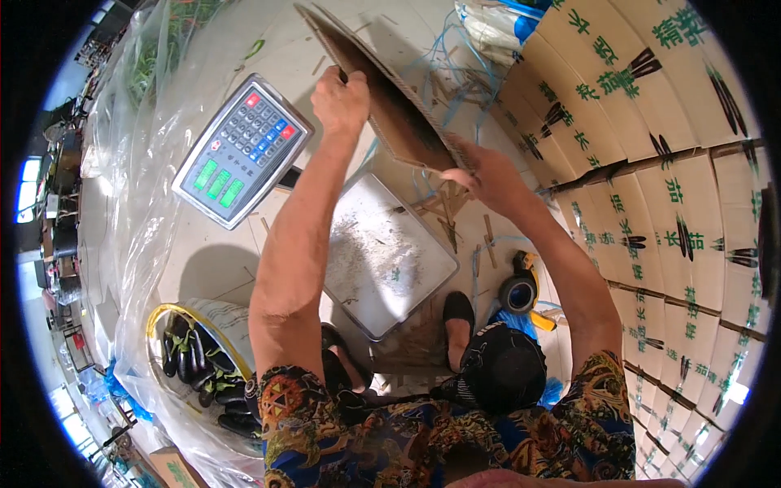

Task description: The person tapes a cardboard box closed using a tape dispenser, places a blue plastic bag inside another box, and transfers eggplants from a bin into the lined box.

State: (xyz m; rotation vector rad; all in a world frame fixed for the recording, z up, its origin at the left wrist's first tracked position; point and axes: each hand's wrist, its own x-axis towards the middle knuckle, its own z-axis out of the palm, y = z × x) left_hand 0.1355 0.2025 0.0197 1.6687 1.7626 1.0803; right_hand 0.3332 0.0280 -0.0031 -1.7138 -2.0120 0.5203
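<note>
A brown cardboard carton (390, 102) hangs tilted in front of me, its corrugated edges toward me. My left hand (340, 102) is closed round its near left edge. The right hand (492, 177) grips its lower right end, thumb on the near side. How far the carton is folded out I cannot tell. Below the hands lies the metal platform (419, 256) of a floor scale, dusted with white powder and scraps. Beside my left forearm stands the scale's display head (244, 150), with a keypad and lit green readouts.
Stacked printed cartons (643, 187) wall the right side. A tape dispenser (519, 291) lies by my right foot. At lower left stands a yellow-rimmed basket of eggplants (191, 354). Clear plastic sheeting (122, 268) drapes along the left. Blue straps (451, 49) and scraps litter the floor.
</note>
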